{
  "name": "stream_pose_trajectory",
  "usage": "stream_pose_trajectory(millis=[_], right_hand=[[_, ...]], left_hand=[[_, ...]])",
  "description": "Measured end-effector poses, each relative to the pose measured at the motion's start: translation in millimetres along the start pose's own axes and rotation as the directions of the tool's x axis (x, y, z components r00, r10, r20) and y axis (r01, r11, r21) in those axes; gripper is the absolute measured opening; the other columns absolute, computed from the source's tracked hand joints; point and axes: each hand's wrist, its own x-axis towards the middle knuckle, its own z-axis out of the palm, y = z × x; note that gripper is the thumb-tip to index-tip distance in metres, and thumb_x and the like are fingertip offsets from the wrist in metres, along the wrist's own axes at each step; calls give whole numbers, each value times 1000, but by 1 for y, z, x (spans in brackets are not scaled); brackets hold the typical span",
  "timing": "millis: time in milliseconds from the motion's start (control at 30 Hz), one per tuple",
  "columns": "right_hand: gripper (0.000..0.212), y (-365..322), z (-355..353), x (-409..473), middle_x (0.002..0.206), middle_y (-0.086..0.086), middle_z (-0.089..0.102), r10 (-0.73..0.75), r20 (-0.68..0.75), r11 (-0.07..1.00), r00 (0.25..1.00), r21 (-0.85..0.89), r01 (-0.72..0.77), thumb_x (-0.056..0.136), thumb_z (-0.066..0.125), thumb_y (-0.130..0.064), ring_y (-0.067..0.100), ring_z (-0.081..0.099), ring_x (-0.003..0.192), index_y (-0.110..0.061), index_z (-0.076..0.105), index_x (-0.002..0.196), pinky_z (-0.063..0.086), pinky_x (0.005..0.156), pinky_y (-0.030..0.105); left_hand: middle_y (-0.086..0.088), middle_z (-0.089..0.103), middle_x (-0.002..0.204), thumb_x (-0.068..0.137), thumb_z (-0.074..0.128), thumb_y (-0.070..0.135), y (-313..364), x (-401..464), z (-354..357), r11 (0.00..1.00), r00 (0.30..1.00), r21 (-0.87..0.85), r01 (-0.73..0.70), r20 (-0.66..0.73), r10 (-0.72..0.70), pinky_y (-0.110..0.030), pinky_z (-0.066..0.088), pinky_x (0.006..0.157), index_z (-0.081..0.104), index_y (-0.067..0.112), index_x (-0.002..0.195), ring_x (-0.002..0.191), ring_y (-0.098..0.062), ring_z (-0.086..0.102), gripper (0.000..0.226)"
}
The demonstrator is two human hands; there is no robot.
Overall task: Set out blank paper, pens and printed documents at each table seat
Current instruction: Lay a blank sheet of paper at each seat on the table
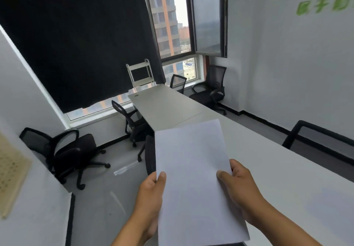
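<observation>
Both forearms reach forward from the bottom of the view, bare to the edge of the frame. The left hand (153,186) pinches the left edge of a stack of blank white paper (193,178), thumb lying flat on the top sheet and the fingers hidden beneath. The right hand (239,184) grips the right edge in the same way, thumb pressed on top and fingers curled under. The hands are well apart, one on each long edge, and hold the stack in the air above the near end of the long white table (287,178). The paper is smooth, matte and unmarked, a clean rectangle with crisp corners, tilted so its far end points down the table; how many sheets it holds cannot be told. The tabletop is flat, pale and faintly glossy, with a seam across its middle. Black mesh-backed office chairs (63,150) on castor bases stand around it, and a white metal utility cart (140,75) stands beyond the far end.
</observation>
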Motion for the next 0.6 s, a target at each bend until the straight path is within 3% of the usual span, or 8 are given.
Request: stream_pose_trajectory(millis=[167,300,467,600], right_hand=[[16,-6,0,25,103,3,83,1,-191,1000,982,23,4,101,60,-14,34,82,89,-23,71,107,66,87,59],[16,-5,-14,43,102,3,83,14,-312,999,950,41,-1,100,61,-16,33,82,87,-27,72,103,66,84,58],[15,12,-41,77,103,0,83,46,-430,997,901,83,-11,101,60,-17,31,82,88,-26,70,107,67,85,58],[13,36,-60,112,103,2,83,99,-481,991,871,128,-42,99,60,-17,33,82,89,-24,70,104,66,85,57]], left_hand=[[-19,79,129,113,60,34,24,72,7,996,958,-32,86,278,-74,-57,64,94,80,19,125,117,-44,77,28],[-17,79,131,114,58,27,27,112,36,992,900,15,122,421,-117,-53,67,89,75,19,134,118,-43,77,27],[-19,80,127,115,57,25,22,168,82,985,853,116,125,495,-167,-57,65,92,73,12,133,114,-43,78,27],[-14,82,124,110,62,30,10,210,117,972,796,216,97,570,-206,-49,68,85,81,21,121,111,-39,81,23]])
